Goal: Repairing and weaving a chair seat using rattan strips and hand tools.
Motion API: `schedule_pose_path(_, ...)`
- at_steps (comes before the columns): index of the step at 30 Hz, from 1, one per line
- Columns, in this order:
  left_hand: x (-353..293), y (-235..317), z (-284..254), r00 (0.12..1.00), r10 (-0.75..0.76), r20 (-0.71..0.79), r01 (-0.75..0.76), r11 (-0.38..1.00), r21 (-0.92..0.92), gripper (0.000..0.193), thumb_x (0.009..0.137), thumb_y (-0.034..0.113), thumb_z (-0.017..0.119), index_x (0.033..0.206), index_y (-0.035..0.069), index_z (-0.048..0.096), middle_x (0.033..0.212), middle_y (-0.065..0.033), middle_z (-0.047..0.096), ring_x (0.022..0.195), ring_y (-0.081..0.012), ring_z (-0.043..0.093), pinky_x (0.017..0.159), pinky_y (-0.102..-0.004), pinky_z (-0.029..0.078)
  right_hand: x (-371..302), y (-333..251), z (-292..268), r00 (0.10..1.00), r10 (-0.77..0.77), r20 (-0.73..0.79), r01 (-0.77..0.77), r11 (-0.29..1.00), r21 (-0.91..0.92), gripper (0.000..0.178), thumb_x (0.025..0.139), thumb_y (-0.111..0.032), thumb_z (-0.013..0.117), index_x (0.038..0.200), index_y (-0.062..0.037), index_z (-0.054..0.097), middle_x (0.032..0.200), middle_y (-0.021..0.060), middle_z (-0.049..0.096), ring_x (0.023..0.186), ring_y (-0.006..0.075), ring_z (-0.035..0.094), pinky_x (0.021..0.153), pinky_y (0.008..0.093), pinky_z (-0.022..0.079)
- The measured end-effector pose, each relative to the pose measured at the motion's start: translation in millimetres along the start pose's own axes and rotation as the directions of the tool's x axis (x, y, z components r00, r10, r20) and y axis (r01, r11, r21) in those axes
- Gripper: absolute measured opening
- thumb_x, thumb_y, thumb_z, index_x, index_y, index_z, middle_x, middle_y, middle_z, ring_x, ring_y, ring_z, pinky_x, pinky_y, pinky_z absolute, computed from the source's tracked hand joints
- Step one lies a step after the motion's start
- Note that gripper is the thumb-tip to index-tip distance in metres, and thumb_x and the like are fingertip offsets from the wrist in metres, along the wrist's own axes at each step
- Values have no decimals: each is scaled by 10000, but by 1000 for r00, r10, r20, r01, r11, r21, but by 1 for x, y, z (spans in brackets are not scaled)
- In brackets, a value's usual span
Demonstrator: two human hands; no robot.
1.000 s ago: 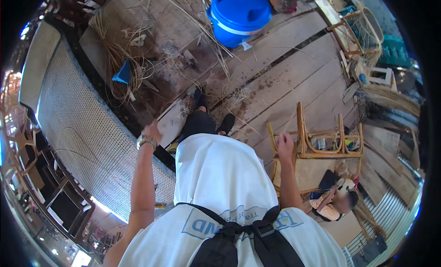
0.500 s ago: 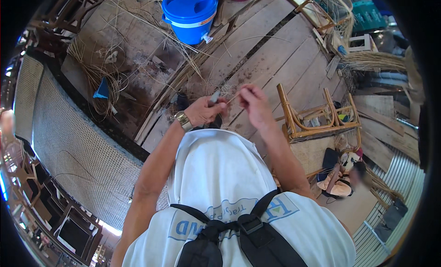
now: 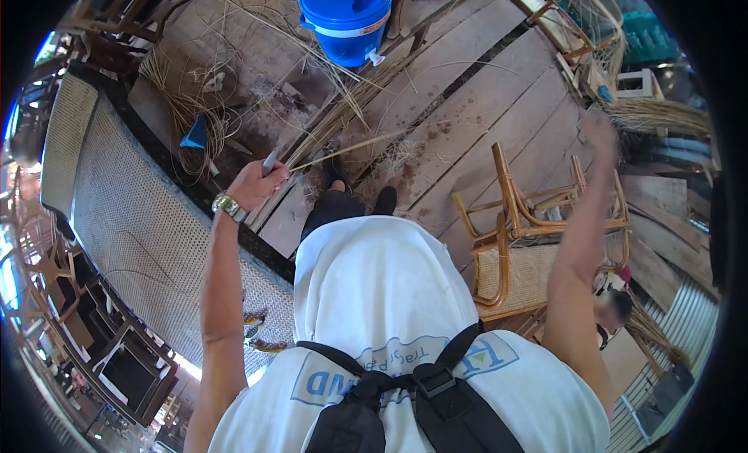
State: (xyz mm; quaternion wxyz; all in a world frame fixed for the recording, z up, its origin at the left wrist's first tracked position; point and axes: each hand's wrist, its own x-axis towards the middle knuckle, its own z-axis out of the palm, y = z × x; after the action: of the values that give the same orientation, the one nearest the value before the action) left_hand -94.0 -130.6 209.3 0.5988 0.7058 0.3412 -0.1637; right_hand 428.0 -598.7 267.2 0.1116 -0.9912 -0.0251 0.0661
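Far out to the left, my left hand [image 3: 255,186] is closed around a small grey knife [image 3: 269,162], whose tip sticks up past the fingers. From that hand a thin pale rattan strip [image 3: 351,150] runs up and right over the floorboards; its far end fades from sight. My right hand [image 3: 598,133] is stretched far to the right, above an upturned chair, and smeared by motion, so its fingers and anything in them cannot be made out.
A woven cane panel in a dark frame [image 3: 156,243] lies at my left. On its side at the right rests a rattan chair [image 3: 510,219]. Ahead stand a blue water cooler [image 3: 347,24] and loose rattan strands [image 3: 175,102]. Another person [image 3: 615,309] sits at lower right.
My hands, close together in front of me before, have moved wide apart, the left outward with the knife and the right far to the right. The strip now shows stretched from my left hand.
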Motion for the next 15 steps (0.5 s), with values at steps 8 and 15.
schedule_pose_path(8, 25, 12, 51, 973, 231, -14, -230, 971, 68, 202, 914, 249, 629, 917, 49, 654, 675, 53, 542, 554, -45, 452, 496, -248, 378, -259, -235, 180, 89, -939, 333, 350, 342, 872, 340, 932, -333, 614, 1095, -35, 616, 1216, 132, 596, 1143, 227, 554, 959, 342, 437)
schedule_pose_path(15, -42, 4, -59, 970, -120, -213, 184, 932, 313, 262, 889, 286, 640, 963, 43, 708, 630, -32, 604, 564, -121, 548, 562, -328, 439, -168, -130, 164, 92, -568, 818, 384, 778, 497, 312, 942, -348, 591, 1043, -58, 648, 888, 18, 618, 845, 109, 549, 781, 284, 460)
